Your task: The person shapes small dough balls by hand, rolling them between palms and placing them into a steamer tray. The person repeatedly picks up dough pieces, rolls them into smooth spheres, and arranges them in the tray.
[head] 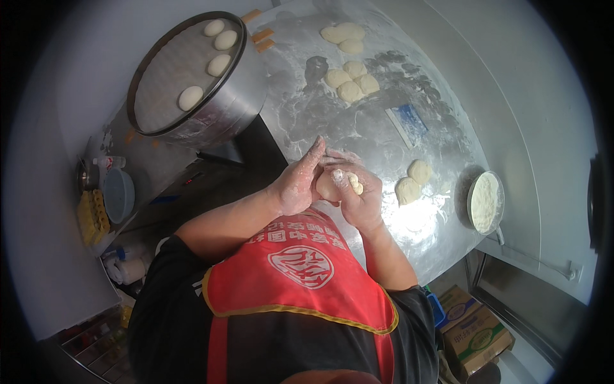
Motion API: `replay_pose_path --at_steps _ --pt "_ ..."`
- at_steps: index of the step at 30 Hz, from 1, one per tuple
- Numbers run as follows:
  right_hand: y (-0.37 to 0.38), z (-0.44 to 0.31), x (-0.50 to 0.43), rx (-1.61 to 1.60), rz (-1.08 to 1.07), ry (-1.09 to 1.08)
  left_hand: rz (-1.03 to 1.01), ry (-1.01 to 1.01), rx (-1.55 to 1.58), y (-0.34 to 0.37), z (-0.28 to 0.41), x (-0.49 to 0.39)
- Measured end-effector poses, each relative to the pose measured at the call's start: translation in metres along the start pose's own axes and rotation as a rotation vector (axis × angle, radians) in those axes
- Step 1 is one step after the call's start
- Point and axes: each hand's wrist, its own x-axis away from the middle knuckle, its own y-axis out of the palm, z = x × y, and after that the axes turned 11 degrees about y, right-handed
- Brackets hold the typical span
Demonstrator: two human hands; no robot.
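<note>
My right hand (360, 194) is curled around a smooth dough ball (328, 187) in front of my chest. A small pinched lump of dough (355, 184) sticks out between its thumb and fingers. My left hand (300, 180) cups the ball from the other side, thumb raised and fingers reaching behind the right hand, partly hidden. Flour coats both hands. To the right, two dough pieces (413, 182) touch each other on the floured metal worktable (307, 113). Farther back sit a cluster of several dough pieces (352, 82) and another group (343, 36).
Several dough balls sit in a lined round metal steamer (158, 91) at left. A blue-and-white dough scraper (407, 126) lies on the table. A bowl of flour (484, 201) stands near the right wall. Beyond the steamer are a blue basin (119, 194) and yellow egg trays (93, 216); cardboard boxes (475, 331) stand lower right.
</note>
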Motion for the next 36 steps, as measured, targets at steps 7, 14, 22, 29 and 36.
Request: replay_pose_path --at_steps 7,14,22,29,36 --pt "0.000 -0.001 0.001 -0.102 -0.081 0.084 -0.160 -0.067 -0.161 -0.006 -0.002 0.002" --pt "0.003 -0.004 -0.002 -0.140 -0.020 0.052 -0.562 -0.114 0.284 -0.016 0.004 0.000" --pt "0.001 0.001 -0.004 -0.062 -0.029 0.031 0.146 0.085 -0.031 0.002 -0.005 0.006" --pt "0.004 -0.002 -0.002 -0.127 -0.050 0.022 -0.424 -0.070 0.195 -0.015 -0.001 0.001" --pt "0.003 0.005 -0.002 -0.345 -0.104 0.146 -0.447 -0.029 0.153 -0.009 0.003 0.002"
